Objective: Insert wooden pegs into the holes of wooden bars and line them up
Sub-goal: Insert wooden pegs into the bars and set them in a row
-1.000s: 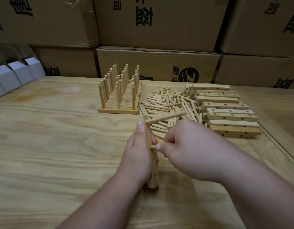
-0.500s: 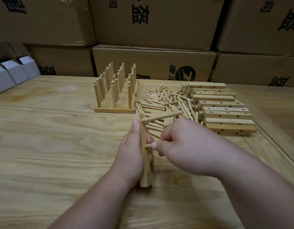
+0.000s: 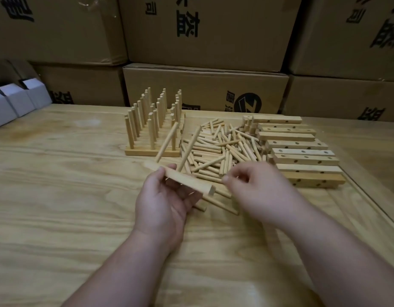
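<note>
1. Midway through one bar, I hold a long pale wooden bar (image 3: 180,177) in my left hand (image 3: 164,200), thumb on its near face and fingers curled under it, lifted off the light pine tabletop (image 3: 58,196).
2. Two round wooden pegs (image 3: 167,141) already stand in that bar, slanting up and away from me; its near end (image 3: 210,189) looks unfilled.
3. My right hand (image 3: 256,191) hovers just beside that near end with fingers loosely curled; I see nothing in it.
4. Just beyond both hands lies the loose heap of short wooden dowels (image 3: 220,149), close enough to pick from.
5. Next, by my judgement, comes a third peg: pinch one from the heap, find the free hole, press it in straight.
6. Behind and left of the heap stands the row of finished peg-filled bars (image 3: 151,129), where this one should join at the near side.
7. Right of the heap sits the stack of drilled blank bars (image 3: 300,156), close to the table's right edge (image 3: 373,202).
8. Open room lies on the bare wood to my left and in front of me; brown cardboard cartons (image 3: 205,89) close off the far side.
</note>
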### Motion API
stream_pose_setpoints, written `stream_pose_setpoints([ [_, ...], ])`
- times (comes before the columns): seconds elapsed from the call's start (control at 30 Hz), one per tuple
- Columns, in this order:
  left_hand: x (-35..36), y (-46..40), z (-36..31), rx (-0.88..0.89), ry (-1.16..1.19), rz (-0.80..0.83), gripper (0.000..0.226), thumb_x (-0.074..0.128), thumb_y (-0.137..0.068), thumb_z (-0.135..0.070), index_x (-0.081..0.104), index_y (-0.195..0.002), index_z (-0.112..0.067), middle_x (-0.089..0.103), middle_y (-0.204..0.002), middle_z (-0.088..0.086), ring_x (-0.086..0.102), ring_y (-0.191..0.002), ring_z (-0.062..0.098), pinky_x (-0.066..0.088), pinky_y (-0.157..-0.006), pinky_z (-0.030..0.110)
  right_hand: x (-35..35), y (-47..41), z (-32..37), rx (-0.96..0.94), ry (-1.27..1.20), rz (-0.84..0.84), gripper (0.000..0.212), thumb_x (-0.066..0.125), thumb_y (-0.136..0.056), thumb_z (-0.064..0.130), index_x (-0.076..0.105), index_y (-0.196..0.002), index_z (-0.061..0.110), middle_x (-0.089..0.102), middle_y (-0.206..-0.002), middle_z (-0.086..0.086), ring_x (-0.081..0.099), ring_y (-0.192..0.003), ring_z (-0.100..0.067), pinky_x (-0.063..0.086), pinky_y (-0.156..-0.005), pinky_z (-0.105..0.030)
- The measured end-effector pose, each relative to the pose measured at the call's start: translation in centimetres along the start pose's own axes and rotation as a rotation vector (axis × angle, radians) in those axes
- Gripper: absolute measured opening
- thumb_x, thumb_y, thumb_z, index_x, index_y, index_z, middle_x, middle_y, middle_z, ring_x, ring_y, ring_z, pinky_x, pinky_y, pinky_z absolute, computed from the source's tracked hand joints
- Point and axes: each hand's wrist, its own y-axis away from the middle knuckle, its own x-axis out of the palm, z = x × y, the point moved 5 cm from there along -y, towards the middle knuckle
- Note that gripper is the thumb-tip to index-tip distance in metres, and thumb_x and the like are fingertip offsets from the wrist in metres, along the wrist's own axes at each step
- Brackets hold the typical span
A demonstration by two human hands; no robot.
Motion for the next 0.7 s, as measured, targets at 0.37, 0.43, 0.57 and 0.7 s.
stream_pose_setpoints([
  [0.37, 0.2, -0.3, 0.1, 0.008, -0.012, 0.030, 0.018, 0.052, -0.093, -0.020, 0.057, -0.110, -0.016, 0.073, -0.086, 0.011, 0.073, -0.071, 0.024, 0.059, -0.060, 0.037, 2.5, -0.1, -0.5, -0.095, 0.335, 0.070, 0.015, 0.065, -0.091, 0.043, 0.073, -0.090, 0.031, 0.055, -0.099, 0.016, 0.060, -0.091, -0.009, 0.057, -0.084, -0.036],
  [0.43, 0.1, -0.3, 0.1, -0.015, 0.034, 0.034, 0.022, 0.037, -0.100, -0.024, 0.056, -0.108, -0.016, 0.067, -0.072, 0.009, 0.067, -0.060, 0.018, 0.058, -0.062, 0.035, 0.8, -0.4, -0.7, -0.052, 0.304, 0.058, 0.014, 0.062, -0.094, 0.040, 0.071, -0.090, 0.030, 0.061, -0.096, 0.014, 0.061, -0.084, -0.007, 0.057, -0.078, -0.033],
  [0.57, -0.1, -0.3, 0.2, -0.048, 0.051, 0.034, 0.031, 0.032, -0.100, -0.029, 0.057, -0.109, -0.013, 0.048, -0.061, 0.006, 0.042, -0.049, 0.018, 0.039, -0.049, 0.027, -3.1, 0.0, 0.1, -0.018, 0.085, 0.050, 0.014, 0.065, -0.093, 0.040, 0.070, -0.083, 0.033, 0.071, -0.074, 0.008, 0.066, -0.063, -0.009, 0.057, -0.056, -0.034],
  [0.7, -0.1, -0.4, 0.5, -0.090, 0.017, 0.059, 0.036, 0.033, -0.103, -0.033, 0.059, -0.118, -0.013, 0.042, -0.059, 0.003, 0.035, -0.045, 0.016, 0.033, -0.044, 0.027, -3.4, 1.1, 2.2, -0.139, -0.125, 0.204, 0.008, 0.068, -0.090, 0.032, 0.069, -0.087, 0.039, 0.068, -0.068, 0.010, 0.059, -0.057, -0.004, 0.055, -0.059, -0.031],
])
